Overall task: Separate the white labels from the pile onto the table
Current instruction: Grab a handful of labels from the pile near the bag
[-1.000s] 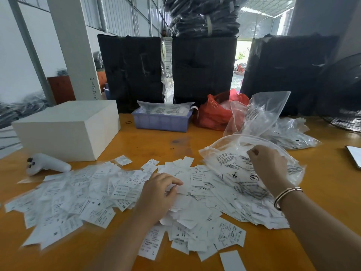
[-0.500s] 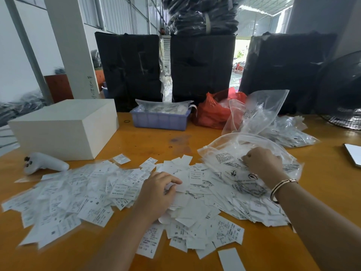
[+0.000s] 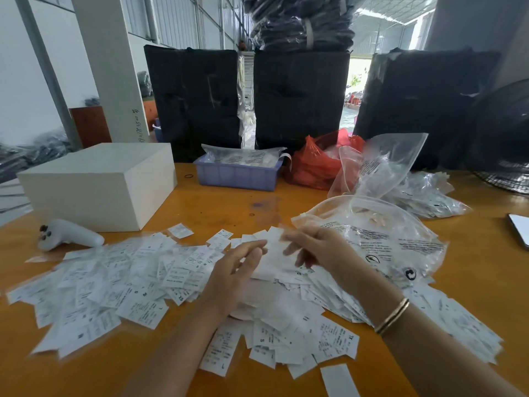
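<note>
A wide pile of small white printed labels (image 3: pixel 137 285) covers the near half of the orange table (image 3: pixel 229 204). Both my hands are lifted just above the pile's middle. My left hand (image 3: pixel 234 273) and my right hand (image 3: pixel 317 250) face each other and pinch a small bunch of white labels (image 3: pixel 272 250) between their fingertips; motion blur hides the exact grip. A clear printed plastic bag (image 3: pixel 386 236) lies on the pile's right side, behind my right hand.
A white box (image 3: pixel 97 181) and a white controller (image 3: pixel 68 234) stand at the left. A blue tray (image 3: pixel 237 176), a red bag (image 3: pixel 315 164) and more clear bags (image 3: pixel 423 196) sit behind. A phone (image 3: pixel 519 230) lies at the right edge.
My right hand has left the clear bag and come left to the pile's middle. My left hand has risen off the pile. Both now hold labels between them.
</note>
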### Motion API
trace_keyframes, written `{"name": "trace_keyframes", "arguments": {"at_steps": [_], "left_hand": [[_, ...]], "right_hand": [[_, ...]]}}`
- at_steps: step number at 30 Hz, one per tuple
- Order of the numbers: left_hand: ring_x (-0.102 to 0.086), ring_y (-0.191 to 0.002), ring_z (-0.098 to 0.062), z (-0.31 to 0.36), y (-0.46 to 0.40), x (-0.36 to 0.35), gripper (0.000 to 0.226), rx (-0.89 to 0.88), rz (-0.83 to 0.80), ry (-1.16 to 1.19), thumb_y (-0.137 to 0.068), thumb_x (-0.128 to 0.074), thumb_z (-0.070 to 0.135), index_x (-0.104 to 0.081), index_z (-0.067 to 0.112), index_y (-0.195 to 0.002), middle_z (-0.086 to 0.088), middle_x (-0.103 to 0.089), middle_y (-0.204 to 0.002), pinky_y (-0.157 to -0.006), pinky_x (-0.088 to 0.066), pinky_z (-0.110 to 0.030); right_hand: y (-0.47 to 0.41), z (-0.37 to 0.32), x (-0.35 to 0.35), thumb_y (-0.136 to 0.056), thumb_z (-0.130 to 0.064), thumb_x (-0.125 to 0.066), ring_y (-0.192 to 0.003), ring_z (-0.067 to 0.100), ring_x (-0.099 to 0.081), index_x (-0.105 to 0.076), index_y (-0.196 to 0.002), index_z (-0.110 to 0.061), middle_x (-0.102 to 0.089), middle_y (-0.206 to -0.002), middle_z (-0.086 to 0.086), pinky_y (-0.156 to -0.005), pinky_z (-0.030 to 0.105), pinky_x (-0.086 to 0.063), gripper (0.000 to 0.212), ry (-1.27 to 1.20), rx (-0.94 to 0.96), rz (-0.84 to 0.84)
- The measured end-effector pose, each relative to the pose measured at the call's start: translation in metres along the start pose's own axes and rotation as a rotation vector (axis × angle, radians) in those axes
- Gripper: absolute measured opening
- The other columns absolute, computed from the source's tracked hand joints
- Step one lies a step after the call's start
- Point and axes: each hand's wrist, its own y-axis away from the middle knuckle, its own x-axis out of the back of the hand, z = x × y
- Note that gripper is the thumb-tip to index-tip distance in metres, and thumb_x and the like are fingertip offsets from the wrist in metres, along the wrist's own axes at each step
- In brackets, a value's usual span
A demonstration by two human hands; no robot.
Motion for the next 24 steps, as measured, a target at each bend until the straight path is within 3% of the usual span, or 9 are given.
{"name": "trace_keyframes", "arguments": {"at_steps": [3, 5, 8, 11, 13, 16, 21, 23, 24], "left_hand": [[-0.055, -0.1, 0.013, -0.002, -0.002, -0.002, 0.034, 0.005, -0.034, -0.086, -0.078, -0.054, 0.068, -0.059, 0.049, -0.105, 0.027, -0.064, -0.105, -0.077, -0.042, -0.005], [-0.059, -0.091, 0.009, -0.005, -0.005, -0.002, 0.008, -0.016, 0.029, -0.115, -0.086, -0.065, 0.042, -0.066, 0.045, -0.093, 0.026, -0.068, -0.094, -0.071, -0.043, -0.005], [-0.064, -0.083, 0.005, -0.009, -0.007, 0.001, 0.02, 0.046, 0.134, 0.023, -0.088, -0.065, 0.023, -0.073, 0.038, -0.079, 0.019, -0.072, -0.087, -0.07, -0.047, -0.007], [-0.066, -0.077, 0.002, -0.008, -0.007, 0.003, 0.022, 0.108, 0.165, 0.152, -0.091, -0.06, 0.014, -0.074, 0.027, -0.081, 0.011, -0.074, -0.083, -0.066, -0.046, -0.006], [-0.066, -0.076, 0.001, -0.007, -0.007, 0.002, 0.017, 0.133, 0.171, 0.168, -0.091, -0.061, 0.014, -0.074, 0.024, -0.084, 0.009, -0.074, -0.082, -0.067, -0.048, -0.008], [-0.066, -0.075, 0.001, -0.007, -0.007, 0.001, 0.012, 0.147, 0.19, 0.168, -0.089, -0.063, 0.015, -0.071, 0.023, -0.087, 0.01, -0.074, -0.08, -0.066, -0.049, -0.011], [-0.066, -0.073, 0.003, -0.004, -0.007, 0.001, 0.018, 0.158, 0.181, 0.185, -0.091, -0.06, 0.012, -0.068, 0.027, -0.096, 0.009, -0.073, -0.075, -0.063, -0.048, -0.007], [-0.064, -0.069, 0.005, -0.003, -0.007, 0.001, 0.017, 0.156, 0.185, 0.191, -0.093, -0.058, 0.015, -0.071, 0.026, -0.092, 0.01, -0.072, -0.073, -0.06, -0.046, -0.006], [-0.062, -0.067, 0.006, -0.003, -0.007, 0.001, 0.016, 0.162, 0.193, 0.195, -0.093, -0.058, 0.017, -0.072, 0.025, -0.088, 0.012, -0.072, -0.073, -0.058, -0.045, -0.005]], "right_hand": [[0.001, 0.01, -0.018, -0.092, -0.026, -0.058, -0.056, 0.004, -0.059, -0.071, -0.082, -0.025, -0.073, -0.076, -0.003, -0.053, 0.014, -0.047, 0.016, 0.13, 0.004, -0.061], [0.001, 0.014, -0.024, -0.094, -0.03, -0.055, -0.058, 0.008, -0.06, -0.072, -0.08, -0.022, -0.073, -0.074, -0.001, -0.054, 0.017, -0.048, 0.023, 0.094, 0.009, -0.058], [0.002, 0.023, -0.026, -0.099, -0.033, -0.044, -0.063, 0.015, -0.06, -0.072, -0.083, -0.017, -0.071, -0.073, 0.004, -0.057, 0.025, -0.049, 0.036, -0.098, 0.031, 0.148], [0.001, 0.038, -0.019, -0.098, -0.026, -0.046, -0.094, 0.017, -0.06, -0.068, -0.104, -0.021, -0.068, -0.101, -0.002, -0.08, 0.033, -0.048, 0.023, 0.397, 0.138, 0.348], [0.0, 0.046, -0.018, -0.094, -0.023, -0.05, -0.121, 0.018, -0.045, -0.053, -0.131, -0.022, -0.058, -0.127, -0.001, -0.095, 0.032, -0.04, 0.037, 0.772, 0.109, 0.2], [-0.002, 0.052, -0.021, -0.092, -0.033, -0.047, -0.129, 0.018, -0.038, -0.036, -0.143, -0.025, -0.052, -0.135, -0.002, -0.101, 0.034, -0.036, 0.053, 0.968, 0.055, 0.084], [-0.003, 0.053, -0.022, -0.096, -0.034, -0.045, -0.109, 0.016, -0.051, -0.061, -0.122, -0.027, -0.065, -0.115, -0.009, -0.097, 0.032, -0.034, 0.031, 0.966, 0.18, 0.181], [-0.001, 0.053, -0.022, -0.097, -0.03, -0.044, -0.093, 0.016, -0.052, -0.066, -0.093, -0.026, -0.064, -0.092, -0.013, -0.091, 0.034, -0.039, 0.022, 0.909, 0.198, 0.187], [0.0, 0.053, -0.022, -0.097, -0.028, -0.044, -0.084, 0.016, -0.048, -0.057, -0.076, -0.027, -0.056, -0.079, -0.015, -0.084, 0.034, -0.04, 0.025, 0.876, 0.212, 0.193]]}}
